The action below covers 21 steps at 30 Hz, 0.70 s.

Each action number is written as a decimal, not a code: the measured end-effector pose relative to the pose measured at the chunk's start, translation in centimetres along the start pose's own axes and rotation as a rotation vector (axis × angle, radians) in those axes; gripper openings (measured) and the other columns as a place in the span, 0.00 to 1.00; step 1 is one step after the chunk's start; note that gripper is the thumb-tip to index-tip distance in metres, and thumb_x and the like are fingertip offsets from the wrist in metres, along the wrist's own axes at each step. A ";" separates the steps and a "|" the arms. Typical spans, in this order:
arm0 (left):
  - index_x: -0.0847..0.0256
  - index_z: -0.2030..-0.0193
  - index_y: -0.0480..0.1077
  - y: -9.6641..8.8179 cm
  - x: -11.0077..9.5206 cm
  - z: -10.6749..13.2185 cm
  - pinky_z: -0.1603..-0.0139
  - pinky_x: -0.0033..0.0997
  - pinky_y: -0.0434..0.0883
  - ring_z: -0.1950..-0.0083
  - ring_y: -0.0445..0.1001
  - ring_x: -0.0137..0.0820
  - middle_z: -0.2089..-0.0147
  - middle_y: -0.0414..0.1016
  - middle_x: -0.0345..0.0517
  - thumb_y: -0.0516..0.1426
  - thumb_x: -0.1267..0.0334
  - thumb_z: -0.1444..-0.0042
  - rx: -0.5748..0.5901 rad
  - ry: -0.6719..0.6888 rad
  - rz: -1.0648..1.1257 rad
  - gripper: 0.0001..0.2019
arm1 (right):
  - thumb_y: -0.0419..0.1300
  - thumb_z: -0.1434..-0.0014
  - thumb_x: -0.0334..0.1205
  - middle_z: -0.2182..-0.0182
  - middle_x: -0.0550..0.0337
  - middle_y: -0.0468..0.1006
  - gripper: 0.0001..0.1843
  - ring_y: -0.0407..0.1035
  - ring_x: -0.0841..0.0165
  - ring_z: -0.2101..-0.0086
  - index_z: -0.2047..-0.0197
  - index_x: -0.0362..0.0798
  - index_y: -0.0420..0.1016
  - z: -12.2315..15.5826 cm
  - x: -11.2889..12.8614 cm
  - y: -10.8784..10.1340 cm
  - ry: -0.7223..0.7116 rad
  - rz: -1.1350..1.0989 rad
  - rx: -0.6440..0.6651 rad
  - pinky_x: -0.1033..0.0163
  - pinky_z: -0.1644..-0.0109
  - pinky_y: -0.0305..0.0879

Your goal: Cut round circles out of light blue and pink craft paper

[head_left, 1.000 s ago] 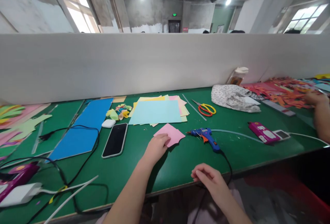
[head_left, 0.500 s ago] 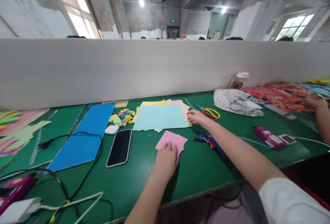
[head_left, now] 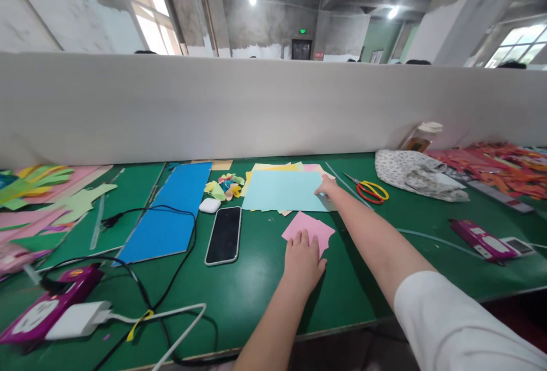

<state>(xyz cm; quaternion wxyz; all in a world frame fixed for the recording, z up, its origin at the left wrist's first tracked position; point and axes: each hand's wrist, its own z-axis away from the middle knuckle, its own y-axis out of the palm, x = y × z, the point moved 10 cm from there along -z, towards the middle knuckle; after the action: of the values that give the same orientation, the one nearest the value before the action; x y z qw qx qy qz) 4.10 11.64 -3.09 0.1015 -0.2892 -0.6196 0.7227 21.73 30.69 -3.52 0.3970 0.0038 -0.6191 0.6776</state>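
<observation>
My left hand (head_left: 303, 259) lies flat, fingers spread, on the near edge of a small pink paper piece (head_left: 310, 227) on the green table (head_left: 239, 297). My right hand (head_left: 327, 187) reaches forward to the right edge of a stack of coloured paper sheets (head_left: 284, 190) topped by a light blue sheet. Its fingers touch the stack's edge and look pinched, though I cannot make out the grip. Orange and yellow scissors (head_left: 371, 190) lie just right of that hand.
A black phone (head_left: 224, 235), a white earbud case (head_left: 209, 205), a blue sheet (head_left: 173, 210) and black cables (head_left: 141, 280) lie to the left. Small paper petals (head_left: 224, 186) sit behind the phone. A patterned cloth (head_left: 416, 175), a purple box (head_left: 482, 238) and red paper scraps (head_left: 504, 168) are on the right.
My right hand rose from the table's near edge and reached forward to the paper stack. My left hand stayed on the pink paper. The view shifted left.
</observation>
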 end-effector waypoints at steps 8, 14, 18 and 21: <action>0.67 0.37 0.59 -0.1 0.4 0.0 0.36 0.53 0.54 0.32 0.53 0.51 0.32 0.54 0.65 0.52 0.55 0.42 -0.004 -0.020 0.077 0.28 | 0.57 0.37 0.41 0.49 0.52 0.71 0.17 0.70 0.62 0.54 0.46 0.45 0.67 -1.2 -0.1 0.8 0.000 -0.123 0.044 0.51 0.53 0.70; 0.67 0.39 0.61 -0.3 1.0 0.0 0.35 0.55 0.51 0.32 0.52 0.52 0.33 0.54 0.67 0.54 0.57 0.43 -0.036 0.002 0.201 0.27 | 0.57 0.37 0.41 0.50 0.52 0.72 0.17 0.71 0.62 0.55 0.47 0.45 0.68 -0.7 1.4 -0.6 -0.064 -0.255 0.112 0.52 0.54 0.71; 0.68 0.40 0.63 -0.9 1.2 0.2 0.34 0.57 0.47 0.32 0.51 0.56 0.33 0.54 0.68 0.56 0.58 0.46 -0.086 0.007 0.344 0.27 | 0.57 0.37 0.41 0.51 0.53 0.72 0.16 0.71 0.63 0.56 0.48 0.45 0.69 0.7 2.5 -3.9 -0.146 -0.346 0.047 0.53 0.54 0.71; 0.65 0.40 0.63 -2.4 1.8 0.4 0.33 0.53 0.48 0.32 0.52 0.51 0.34 0.57 0.64 0.55 0.59 0.46 -0.180 0.014 0.507 0.26 | 0.58 0.38 0.40 0.58 0.56 0.76 0.12 0.73 0.67 0.63 0.54 0.43 0.72 2.6 2.9 -6.2 -0.221 -0.463 -0.020 0.58 0.60 0.72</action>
<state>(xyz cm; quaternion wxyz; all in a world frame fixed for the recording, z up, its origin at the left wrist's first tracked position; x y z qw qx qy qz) 1.94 12.72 -1.27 -0.1047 -0.4480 -0.5882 0.6651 21.89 29.58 3.72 0.4714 0.2159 -0.6479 0.5580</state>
